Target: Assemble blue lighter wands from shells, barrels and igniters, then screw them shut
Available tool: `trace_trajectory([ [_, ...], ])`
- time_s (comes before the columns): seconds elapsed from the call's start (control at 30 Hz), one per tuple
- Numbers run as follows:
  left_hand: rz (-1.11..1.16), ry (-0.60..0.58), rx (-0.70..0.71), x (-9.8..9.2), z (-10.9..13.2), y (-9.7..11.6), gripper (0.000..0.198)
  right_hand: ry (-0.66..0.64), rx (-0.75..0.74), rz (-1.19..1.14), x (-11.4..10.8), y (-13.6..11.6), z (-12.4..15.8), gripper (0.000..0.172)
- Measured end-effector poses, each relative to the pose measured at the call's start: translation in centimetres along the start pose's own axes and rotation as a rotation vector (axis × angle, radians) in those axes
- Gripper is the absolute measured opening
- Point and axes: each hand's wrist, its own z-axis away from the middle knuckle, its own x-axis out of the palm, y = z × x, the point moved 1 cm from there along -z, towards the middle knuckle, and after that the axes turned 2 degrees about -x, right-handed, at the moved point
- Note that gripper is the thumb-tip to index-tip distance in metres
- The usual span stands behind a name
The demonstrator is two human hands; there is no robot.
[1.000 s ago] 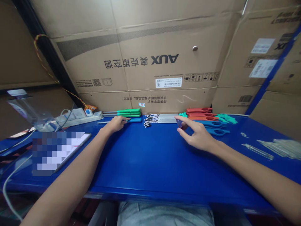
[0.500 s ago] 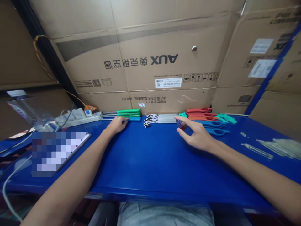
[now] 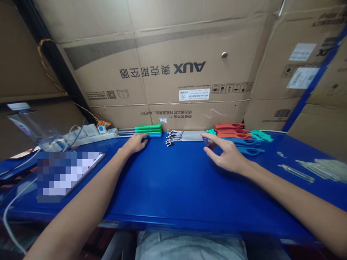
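My left hand (image 3: 135, 143) lies low on the blue table (image 3: 173, 187), its fingers stretched out and their tips against the blue-handled screwdriver (image 3: 154, 135). That screwdriver lies beside two green-handled screwdrivers (image 3: 148, 128) at the foot of the cardboard wall. My right hand (image 3: 229, 155) rests further right, index finger and thumb pinched on a small purplish piece (image 3: 207, 143). It is just beside a row of thin metal parts (image 3: 184, 136) with dark ends.
Red (image 3: 230, 127), orange and blue (image 3: 248, 143) plastic-handled tools and green pieces (image 3: 260, 135) lie behind my right hand. Clear plastic bags (image 3: 322, 169) sit at the right. A power strip (image 3: 89, 134), cables and a blurred tablet (image 3: 65, 175) are at the left. Cardboard boxes (image 3: 168, 72) wall the back.
My left hand has pushed the blue-handled screwdriver back and slightly left until it lies against the green ones. My right hand has barely moved.
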Motion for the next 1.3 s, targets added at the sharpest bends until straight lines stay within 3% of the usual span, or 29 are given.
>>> trace_trajectory([
  [0.5,-0.058,-0.048,-0.066,0.3,0.1,0.0,0.048,0.002,0.008,0.025,-0.2,0.1,-0.1,0.044],
  [0.6,-0.062,-0.058,-0.061,0.3,0.0,0.1,0.049,0.081,0.027,0.088,-1.7,0.8,-0.8,0.044],
  [0.77,-0.061,-0.061,-0.063,0.5,-0.3,0.0,0.049,0.283,0.229,0.320,-6.1,3.8,-1.6,0.045],
  [0.93,-0.073,-0.028,-0.061,0.8,-0.5,-0.1,0.049,0.148,0.448,0.441,-8.9,6.5,-1.4,0.046],
  [1.13,-0.087,0.119,-0.066,0.0,-0.3,0.1,0.048,-0.101,0.634,0.653,-9.1,7.1,-1.0,0.042],
  [1.2,-0.081,0.168,-0.056,-0.6,-0.2,0.5,0.046,-0.106,0.666,0.549,-8.8,6.9,-1.0,0.036],
  [1.3,-0.056,0.226,-0.017,-1.8,0.2,1.8,0.043,-0.035,0.736,0.018,-8.1,6.5,-1.4,0.031],
])
